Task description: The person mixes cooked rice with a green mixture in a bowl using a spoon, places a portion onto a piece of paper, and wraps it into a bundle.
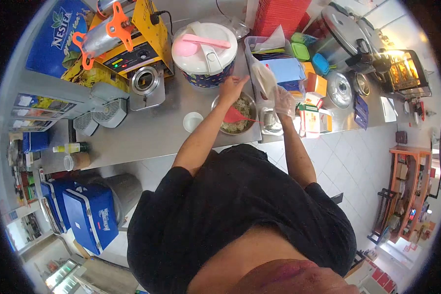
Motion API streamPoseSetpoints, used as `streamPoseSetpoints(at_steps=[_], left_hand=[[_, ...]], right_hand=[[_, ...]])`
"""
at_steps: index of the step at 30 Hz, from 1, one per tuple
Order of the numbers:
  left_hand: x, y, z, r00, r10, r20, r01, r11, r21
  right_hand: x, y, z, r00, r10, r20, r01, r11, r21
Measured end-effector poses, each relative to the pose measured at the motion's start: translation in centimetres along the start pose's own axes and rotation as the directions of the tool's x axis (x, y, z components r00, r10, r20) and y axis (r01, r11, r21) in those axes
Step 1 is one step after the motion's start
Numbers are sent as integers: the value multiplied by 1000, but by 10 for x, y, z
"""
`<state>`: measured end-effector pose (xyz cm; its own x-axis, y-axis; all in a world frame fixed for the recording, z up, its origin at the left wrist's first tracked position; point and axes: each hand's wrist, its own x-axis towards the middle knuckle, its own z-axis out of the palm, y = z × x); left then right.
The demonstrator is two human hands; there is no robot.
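My left hand (pixel 233 88) is bare and hangs above the far side of a metal bowl (pixel 254 126) of rice mixed with bits. The hand's fingers are partly extended, and I cannot tell whether anything is between them. A red spatula or rice paddle (pixel 235 115) lies across the bowl. To the right, my right hand (pixel 283 101) wears a clear plastic glove and touches a pale, thin bag or wrapper (pixel 265 77) standing over a plastic bin (pixel 250 47). Behind my left hand is a white-lidded rice container (pixel 205 62) with a pink scoop (pixel 185 47) on top.
A small white bowl (pixel 193 122) stands left of the metal bowl. A yellow cup-sealing machine (pixel 147 40) is at the back left. Small boxes (pixel 310 119) and a metal tray (pixel 271 123) sit near my right hand. Blue cases (pixel 90 217) stand below the counter.
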<state>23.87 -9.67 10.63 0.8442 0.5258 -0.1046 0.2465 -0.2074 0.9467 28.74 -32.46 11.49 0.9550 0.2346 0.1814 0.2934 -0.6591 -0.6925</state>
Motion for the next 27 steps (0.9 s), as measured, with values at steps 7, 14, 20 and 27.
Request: streamPoseSetpoints(at_steps=[7, 14, 20, 27], left_hand=[[15, 37, 35, 979, 111, -173, -91, 989, 120], [11, 47, 30, 985, 65, -159, 1, 922, 388], [7, 50, 26, 975, 121, -184, -10, 861, 509], [22, 31, 21, 969, 131, -210, -44, 927, 373]], right_hand=[[-9, -13, -18, 1000, -19, 22, 18, 998, 63], [-1, 0, -20, 993, 59, 105, -51, 996, -72], [-6, 16, -23, 995, -53, 84, 43, 993, 113], [-18, 6, -37, 993, -4, 120, -31, 956, 291]])
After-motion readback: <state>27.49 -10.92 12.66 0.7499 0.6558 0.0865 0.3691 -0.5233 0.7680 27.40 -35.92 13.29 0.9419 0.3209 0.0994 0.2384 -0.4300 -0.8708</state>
